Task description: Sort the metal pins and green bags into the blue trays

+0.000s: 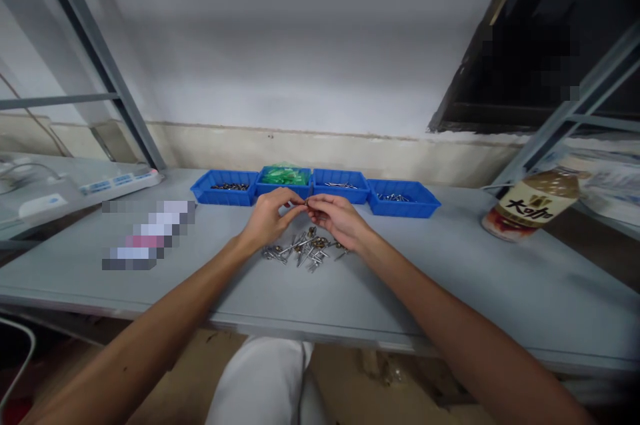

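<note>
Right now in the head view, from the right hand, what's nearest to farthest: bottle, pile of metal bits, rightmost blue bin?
1. Pile of metal bits: just below the right hand.
2. Rightmost blue bin: beyond, to the right.
3. Bottle: far right.

Dim light, soft blur, stretched edges

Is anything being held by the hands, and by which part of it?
A small dark piece is held between the fingertips of the left hand and right hand; it shows too small to tell by which part.
</note>
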### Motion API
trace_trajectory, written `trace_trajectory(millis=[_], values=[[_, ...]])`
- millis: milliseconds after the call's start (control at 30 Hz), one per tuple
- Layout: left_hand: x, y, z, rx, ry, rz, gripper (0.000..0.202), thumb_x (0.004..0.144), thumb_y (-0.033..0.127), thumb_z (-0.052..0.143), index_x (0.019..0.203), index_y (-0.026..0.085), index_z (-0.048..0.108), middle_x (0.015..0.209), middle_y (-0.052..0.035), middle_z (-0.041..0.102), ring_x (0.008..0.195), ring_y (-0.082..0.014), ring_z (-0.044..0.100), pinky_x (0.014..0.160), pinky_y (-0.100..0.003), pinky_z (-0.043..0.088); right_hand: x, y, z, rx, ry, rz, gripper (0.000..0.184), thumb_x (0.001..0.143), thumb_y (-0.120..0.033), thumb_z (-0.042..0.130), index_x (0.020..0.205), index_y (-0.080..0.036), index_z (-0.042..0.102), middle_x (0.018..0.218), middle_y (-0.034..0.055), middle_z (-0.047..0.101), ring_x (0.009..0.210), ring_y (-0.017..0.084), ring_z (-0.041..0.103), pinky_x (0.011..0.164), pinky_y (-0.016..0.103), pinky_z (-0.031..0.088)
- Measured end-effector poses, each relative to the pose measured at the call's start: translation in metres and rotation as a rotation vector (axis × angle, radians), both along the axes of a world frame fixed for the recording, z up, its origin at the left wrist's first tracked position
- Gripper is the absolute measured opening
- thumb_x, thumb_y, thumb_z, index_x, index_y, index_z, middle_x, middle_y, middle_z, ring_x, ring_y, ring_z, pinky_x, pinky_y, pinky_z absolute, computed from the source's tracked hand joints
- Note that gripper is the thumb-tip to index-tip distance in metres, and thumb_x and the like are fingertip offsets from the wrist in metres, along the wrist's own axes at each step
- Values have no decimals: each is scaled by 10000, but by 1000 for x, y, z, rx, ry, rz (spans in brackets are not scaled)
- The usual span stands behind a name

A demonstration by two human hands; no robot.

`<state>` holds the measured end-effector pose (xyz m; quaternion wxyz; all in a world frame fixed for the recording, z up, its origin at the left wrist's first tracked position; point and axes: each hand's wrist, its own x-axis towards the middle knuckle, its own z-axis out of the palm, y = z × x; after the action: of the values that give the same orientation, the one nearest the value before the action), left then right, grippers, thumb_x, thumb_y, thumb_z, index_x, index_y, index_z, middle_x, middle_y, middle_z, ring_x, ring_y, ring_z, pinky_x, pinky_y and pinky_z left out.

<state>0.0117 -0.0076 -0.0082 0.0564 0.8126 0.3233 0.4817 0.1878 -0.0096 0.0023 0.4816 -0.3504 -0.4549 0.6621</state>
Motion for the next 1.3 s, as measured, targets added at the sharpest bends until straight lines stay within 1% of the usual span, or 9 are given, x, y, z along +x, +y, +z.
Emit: trace_trajectory(millis=[267,433,533,600,733,900,1067,1167,1300], values=[[-1,-1,2,7,19,-7,132,870,314,635,897,191,673,864,-42,710,784,-161,638,734,-300,521,0,2,-5,0,-3,-20,208,558,-233,814,698,-144,690,678,7,645,625,85,546,656,240,449],[3,-6,4,-107,-32,6,101,831,282,670,875,191,669,842,-21,720,726,-144,656,676,-267,534,-1,1,-7,55,-73,-30,187,605,-254,788,736,-158,695,749,23,689,633,85,557,682,244,458],[2,-4,4,-159,-101,17,102,809,281,681,826,181,664,803,-18,716,707,-145,663,661,-259,540,1,2,-5,183,-219,-83,158,675,-284,739,778,-173,693,779,34,704,666,109,584,659,254,457],[-2,0,5,-126,-110,50,95,806,275,672,801,180,659,789,-18,710,699,-147,656,673,-266,536,7,2,-1,382,-415,-88,126,712,-279,704,793,-183,701,791,35,707,698,131,598,656,266,456],[-25,13,9,40,-74,327,67,800,250,653,778,190,632,760,-9,680,704,-161,625,706,-293,499,21,1,9,712,-829,114,131,734,-227,672,844,-207,739,809,29,728,708,156,620,664,283,462],[-65,26,11,72,-76,727,94,847,263,604,809,176,611,772,-35,654,751,-186,575,770,-352,450,25,-1,8,797,-1022,188,151,738,-216,674,859,-202,763,846,51,744,740,184,643,654,286,460],[-82,27,11,37,-76,900,257,827,350,656,1007,167,644,1042,-136,601,1047,-341,467,852,-516,366,21,0,4,818,-1044,166,125,755,-161,640,761,-186,762,756,43,737,693,172,637,654,284,454],[-68,24,11,34,20,783,239,835,371,639,988,188,644,1018,-108,602,1021,-319,487,854,-487,379,20,2,6,753,-913,98,99,764,-191,646,772,-185,745,768,38,734,706,160,643,680,282,474],[-30,12,9,74,185,280,123,878,306,587,909,191,616,864,-34,633,864,-206,552,839,-385,423,17,5,4,574,-586,38,79,776,-246,647,803,-187,692,779,48,720,757,171,669,708,309,510]])
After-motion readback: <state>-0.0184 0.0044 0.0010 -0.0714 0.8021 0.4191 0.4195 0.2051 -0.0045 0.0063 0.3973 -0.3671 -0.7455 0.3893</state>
